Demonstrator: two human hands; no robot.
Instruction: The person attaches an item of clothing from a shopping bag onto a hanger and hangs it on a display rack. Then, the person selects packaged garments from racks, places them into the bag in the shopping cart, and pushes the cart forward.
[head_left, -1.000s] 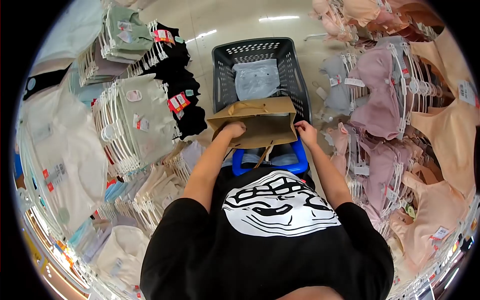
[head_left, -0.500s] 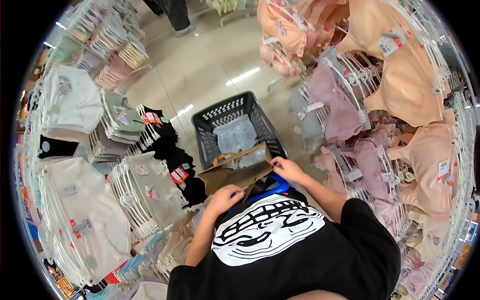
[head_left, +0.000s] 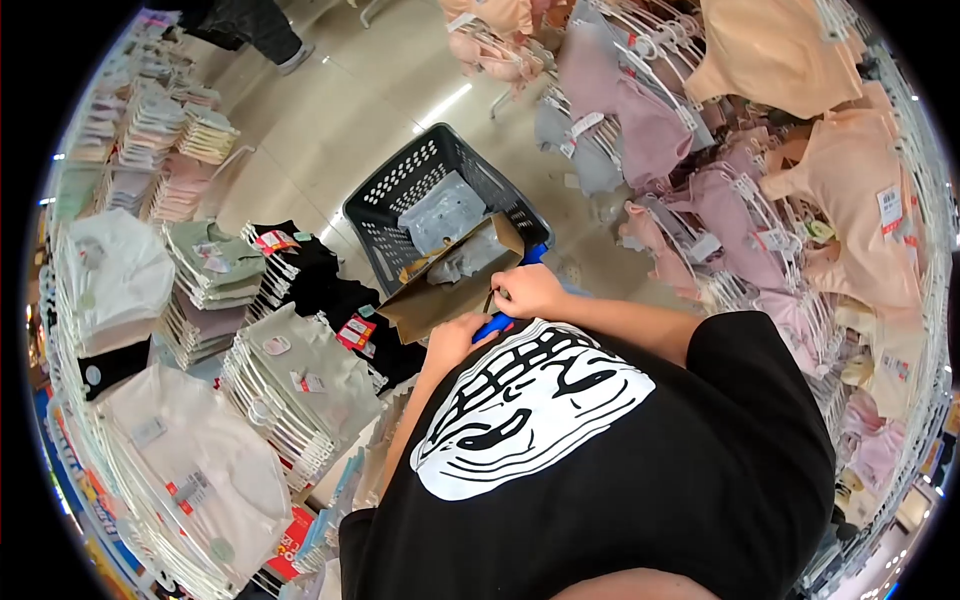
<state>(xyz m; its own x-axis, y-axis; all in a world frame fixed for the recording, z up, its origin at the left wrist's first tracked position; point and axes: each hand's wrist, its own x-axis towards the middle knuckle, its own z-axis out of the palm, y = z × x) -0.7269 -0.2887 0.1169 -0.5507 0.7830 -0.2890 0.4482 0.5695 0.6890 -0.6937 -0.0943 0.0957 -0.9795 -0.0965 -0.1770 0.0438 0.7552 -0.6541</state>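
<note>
A dark grey shopping cart basket (head_left: 373,237) with a blue push handle (head_left: 492,327) is in front of me. An open brown paper bag (head_left: 430,305) stands at its near end, and a clear plastic package (head_left: 440,212) with pale contents lies farther in. My left hand (head_left: 458,338) is closed at the left part of the blue handle, its fingers partly hidden. Close beside it, my right hand (head_left: 530,290) has its fingers curled around the thin handle strap of the paper bag, just above the blue handle.
Racks of bras (head_left: 735,220) on hangers line the right side. On the left hang pale and black underwear garments (head_left: 200,480) with tags. A shiny tiled floor (head_left: 370,90) runs ahead, where a person's leg (head_left: 265,35) shows at the far left.
My right hand has moved left and down along the handle, close to my left hand. The view has turned, so the cart appears farther left and tilted.
</note>
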